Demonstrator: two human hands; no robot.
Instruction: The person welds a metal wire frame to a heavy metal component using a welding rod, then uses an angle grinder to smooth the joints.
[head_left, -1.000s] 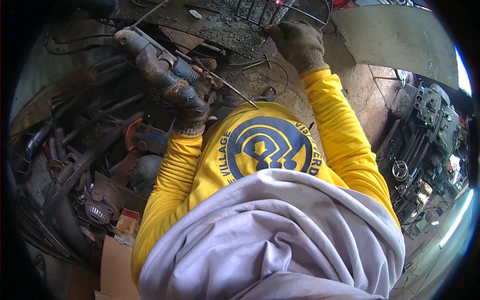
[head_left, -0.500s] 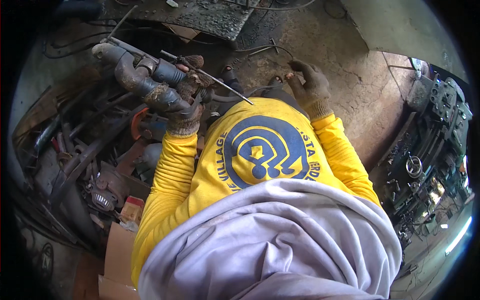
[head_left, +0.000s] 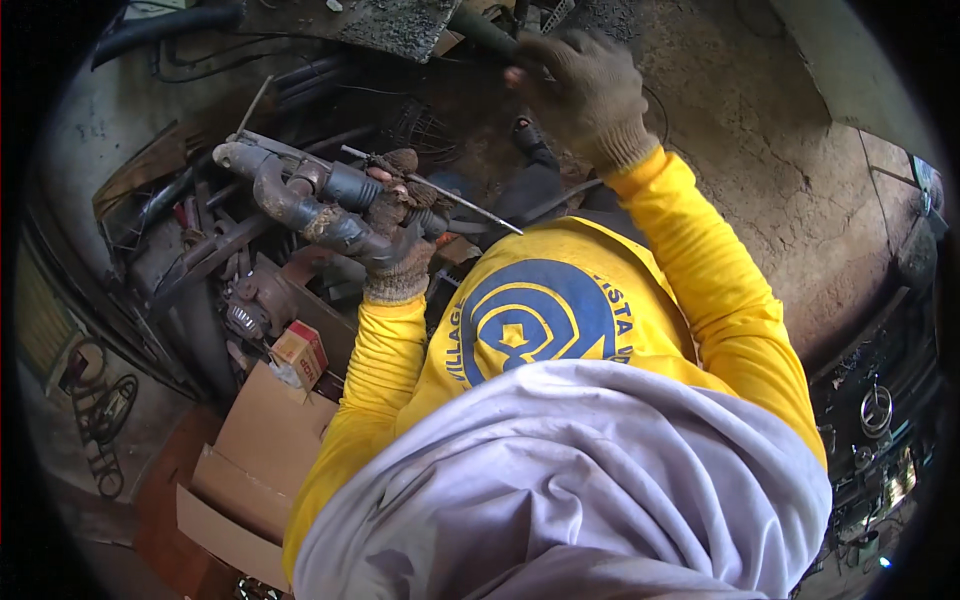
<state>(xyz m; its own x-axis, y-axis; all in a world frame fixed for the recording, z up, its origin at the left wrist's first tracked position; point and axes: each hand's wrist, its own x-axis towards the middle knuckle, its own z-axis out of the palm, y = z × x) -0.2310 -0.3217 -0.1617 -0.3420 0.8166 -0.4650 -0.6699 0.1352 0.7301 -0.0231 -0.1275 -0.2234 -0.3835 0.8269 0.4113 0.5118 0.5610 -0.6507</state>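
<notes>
My left hand (head_left: pixel 398 262), in a dirty knit glove, grips a rusty bent pipe assembly (head_left: pixel 290 198) with a grey fitting and holds it above a heap of scrap. A thin metal rod (head_left: pixel 450 197) lies across the same hand and points right toward my chest. My right hand (head_left: pixel 585 95), also gloved, is stretched up and forward. Its fingers are curled around a dark tube-like handle (head_left: pixel 482 32) at the top of the view. Yellow sleeves cover both arms, and a grey cloth hangs below my chest.
A pile of dark scrap metal and machine parts (head_left: pixel 215 270) fills the left. Flattened cardboard boxes (head_left: pixel 255 455) and a small orange box (head_left: pixel 300 350) lie at the lower left. A dark metal plate (head_left: pixel 395 22) sits at the top, bare dirt floor (head_left: pixel 790 180) at the right, and engine parts (head_left: pixel 878 415) at the right edge.
My right hand left the wire frame at the top, dropped toward my chest, then rose again and closed on the dark handle. My left hand kept holding the pipe assembly and rod.
</notes>
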